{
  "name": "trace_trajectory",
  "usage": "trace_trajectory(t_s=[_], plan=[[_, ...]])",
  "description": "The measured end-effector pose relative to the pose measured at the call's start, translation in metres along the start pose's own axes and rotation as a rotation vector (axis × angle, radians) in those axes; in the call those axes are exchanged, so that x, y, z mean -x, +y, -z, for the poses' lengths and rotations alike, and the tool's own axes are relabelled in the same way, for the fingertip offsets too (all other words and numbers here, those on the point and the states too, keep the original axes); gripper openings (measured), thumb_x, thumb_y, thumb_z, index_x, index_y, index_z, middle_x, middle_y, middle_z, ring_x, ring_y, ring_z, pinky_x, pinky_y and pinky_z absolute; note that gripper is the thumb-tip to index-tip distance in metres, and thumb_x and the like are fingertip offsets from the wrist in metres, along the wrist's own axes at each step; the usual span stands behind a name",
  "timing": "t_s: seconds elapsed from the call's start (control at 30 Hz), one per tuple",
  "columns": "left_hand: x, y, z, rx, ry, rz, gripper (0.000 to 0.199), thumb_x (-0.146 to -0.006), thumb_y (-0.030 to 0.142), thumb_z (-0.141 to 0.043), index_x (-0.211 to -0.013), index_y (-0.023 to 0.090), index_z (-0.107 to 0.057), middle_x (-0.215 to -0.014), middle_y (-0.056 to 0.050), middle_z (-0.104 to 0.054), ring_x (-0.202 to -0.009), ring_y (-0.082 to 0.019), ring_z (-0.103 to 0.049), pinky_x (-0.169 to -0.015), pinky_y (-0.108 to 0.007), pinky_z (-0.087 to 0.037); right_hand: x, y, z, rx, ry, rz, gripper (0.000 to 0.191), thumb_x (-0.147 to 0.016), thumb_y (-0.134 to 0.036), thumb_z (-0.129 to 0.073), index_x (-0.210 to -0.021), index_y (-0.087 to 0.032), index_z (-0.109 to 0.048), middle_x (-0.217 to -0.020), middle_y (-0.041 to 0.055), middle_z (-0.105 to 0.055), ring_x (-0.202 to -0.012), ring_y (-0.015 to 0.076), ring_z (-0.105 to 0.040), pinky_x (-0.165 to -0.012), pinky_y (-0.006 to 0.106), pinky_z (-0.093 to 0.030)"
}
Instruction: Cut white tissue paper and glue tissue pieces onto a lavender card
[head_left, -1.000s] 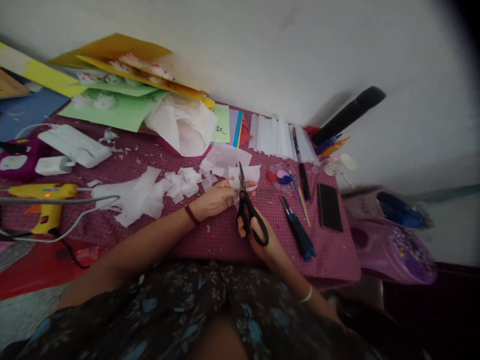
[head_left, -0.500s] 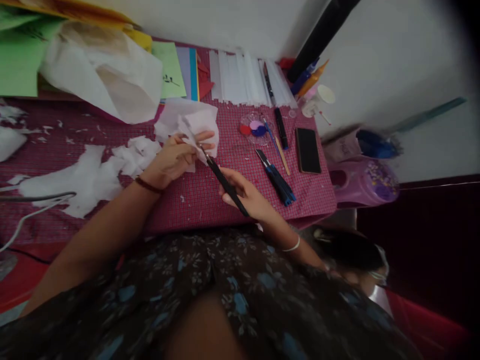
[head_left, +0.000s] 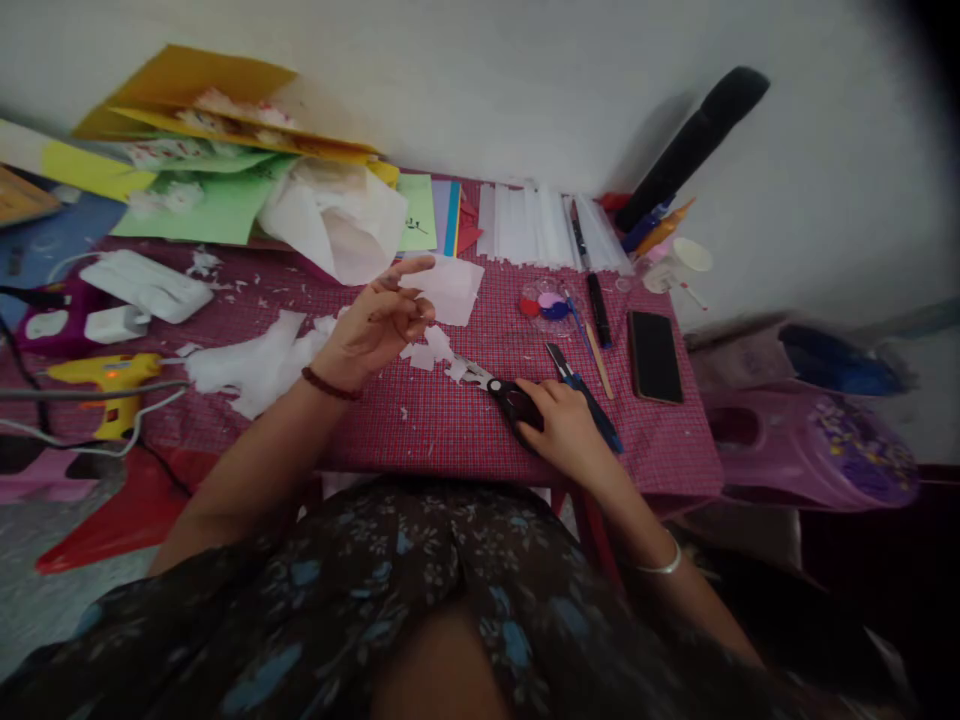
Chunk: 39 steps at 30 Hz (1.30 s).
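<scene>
Several small white paper pieces [head_left: 431,350] lie loose on the desk [head_left: 409,435], between my two sets of fingers and just off the tips of the scissors [head_left: 510,397]. I take these as the cut part of the work, with more white paper heaped in a pile [head_left: 244,368] to the left of my left wrist, partly hidden behind it. A larger white sheet [head_left: 454,290] lies flat just beyond my left fingers [head_left: 412,267], and I count it as not yet cut small. From my distant post I judge the cutting to be partway through; how many pieces there are in all, I cannot tell, because the forearm covers some.

My left fingers are raised and loosely spread, the index stretched out and the others curled, pinching nothing that I can see. They overlap the sheet in my view, though I cannot say whether they touch it. My right fingers [head_left: 551,393] lie palm down over the scissor handles, touching them; whether they grip or merely rest there stays hidden under the hand. The scissors point from those fingers toward the small pieces. Just to the right of the right fingers sits a craft knife [head_left: 596,408], and farther right, a phone [head_left: 655,357].
</scene>
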<state>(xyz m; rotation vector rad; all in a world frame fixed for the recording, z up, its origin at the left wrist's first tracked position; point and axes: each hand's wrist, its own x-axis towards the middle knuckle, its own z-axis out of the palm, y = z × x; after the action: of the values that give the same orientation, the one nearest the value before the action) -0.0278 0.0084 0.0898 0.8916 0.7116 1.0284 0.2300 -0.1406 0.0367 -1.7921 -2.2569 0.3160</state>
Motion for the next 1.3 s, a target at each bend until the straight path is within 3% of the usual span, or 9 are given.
trace_trajectory(t_s=[0.2, 0.37, 0.43, 0.57, 0.73, 0.87, 0.97, 1.07, 1.3], plan=[[0.031, -0.001, 0.015, 0.022, 0.083, -0.09, 0.015, -0.084, 0.029, -0.066, -0.095, 0.021, -0.072, -0.061, 0.0, -0.06, -0.056, -0.012, -0.06, -0.045, -0.022, -0.034, 0.013, 0.007, 0.007, -0.082, 0.045, 0.018, 0.053, -0.085, -0.026, -0.062, -0.137, -0.017, -0.057, -0.106, 0.0131, -0.067, -0.102, 0.0315, -0.063, -0.089, 0.046, -0.048], [0.032, 0.005, 0.032, -0.011, 0.132, -0.054, 0.063, -0.098, 0.064, -0.03, -0.088, 0.018, -0.071, -0.064, -0.006, -0.064, -0.065, -0.018, -0.063, -0.057, -0.03, -0.044, 0.034, 0.007, 0.018, 0.009, -0.011, 0.051, 0.053, -0.085, -0.025, -0.061, -0.137, -0.018, -0.057, -0.106, 0.0131, -0.066, -0.102, 0.0325, -0.062, -0.085, 0.045, -0.045], [0.03, 0.005, 0.033, -0.095, 0.134, -0.085, 0.059, -0.097, 0.064, -0.037, -0.085, 0.018, -0.072, -0.066, -0.006, -0.065, -0.066, -0.018, -0.062, -0.061, -0.03, -0.046, 0.042, 0.006, 0.023, 0.064, -0.052, 0.058, 0.052, -0.085, -0.026, -0.061, -0.136, -0.018, -0.057, -0.106, 0.013, -0.066, -0.101, 0.0328, -0.061, -0.084, 0.045, -0.044], [0.027, -0.002, 0.019, -0.469, 0.056, -0.196, 0.021, -0.084, 0.034, -0.072, -0.071, 0.017, -0.071, -0.067, -0.002, -0.063, -0.062, -0.012, -0.054, -0.058, -0.025, -0.038, 0.055, 0.004, 0.031, 0.109, -0.06, 0.022, 0.051, -0.086, -0.026, -0.06, -0.137, -0.017, -0.058, -0.11, 0.0144, -0.066, -0.102, 0.033, -0.061, -0.082, 0.044, -0.043], [0.002, -0.011, -0.017, -0.66, -0.137, -0.281, 0.015, -0.086, 0.022, -0.066, -0.073, 0.015, -0.068, -0.066, -0.001, -0.059, -0.059, -0.01, -0.049, -0.057, -0.025, -0.036, 0.068, 0.007, 0.035, 0.137, -0.07, -0.005, 0.05, -0.085, -0.026, -0.062, -0.135, -0.015, -0.059, -0.107, 0.0134, -0.067, -0.098, 0.033, -0.062, -0.078, 0.043, -0.043], [-0.017, -0.016, -0.039, -0.979, -0.265, -0.295, 0.021, -0.088, 0.02, -0.061, -0.105, 0.014, -0.069, -0.085, -0.005, -0.069, -0.075, -0.015, -0.062, -0.072, -0.028, -0.046, 0.076, 0.007, 0.033, 0.151, -0.028, -0.035, 0.05, -0.086, -0.026, -0.062, -0.135, -0.015, -0.058, -0.109, 0.0143, -0.067, -0.098, 0.0328, -0.063, -0.078, 0.043, -0.044], [0.001, -0.021, -0.043, -1.388, -0.285, -0.266, 0.048, -0.088, 0.025, -0.061, -0.134, 0.015, -0.057, -0.108, -0.01, -0.072, -0.093, -0.022, -0.066, -0.083, -0.033, -0.048, 0.078, 0.006, 0.03, 0.12, -0.009, -0.058, 0.049, -0.087, -0.025, -0.062, -0.135, -0.015, -0.057, -0.11, 0.014, -0.068, -0.098, 0.0326, -0.064, -0.079, 0.044, -0.045], [0.035, -0.031, -0.042, -1.614, -0.26, -0.25, 0.044, -0.095, 0.042, -0.052, -0.126, 0.012, -0.061, -0.104, -0.013, -0.072, -0.092, -0.025, -0.066, -0.079, -0.035, -0.048, 0.076, 0.006, 0.028, 0.095, 0.019, -0.064, 0.05, -0.087, -0.024, -0.064, -0.135, -0.016, -0.058, -0.11, 0.0137, -0.068, -0.098, 0.0323, -0.064, -0.08, 0.044, -0.046], [0.063, -0.058, -0.031, -1.252, -0.165, -0.161, 0.031, -0.091, 0.043, -0.055, -0.079, 0.016, -0.066, -0.077, -0.003, -0.067, -0.068, -0.014, -0.057, -0.064, -0.027, -0.041, 0.056, -0.005, 0.024, 0.037, 0.101, 0.035, 0.051, -0.086, -0.022, -0.064, -0.136, -0.019, -0.056, -0.109, 0.0129, -0.065, -0.1, 0.0313, -0.063, -0.083, 0.046, -0.046]])
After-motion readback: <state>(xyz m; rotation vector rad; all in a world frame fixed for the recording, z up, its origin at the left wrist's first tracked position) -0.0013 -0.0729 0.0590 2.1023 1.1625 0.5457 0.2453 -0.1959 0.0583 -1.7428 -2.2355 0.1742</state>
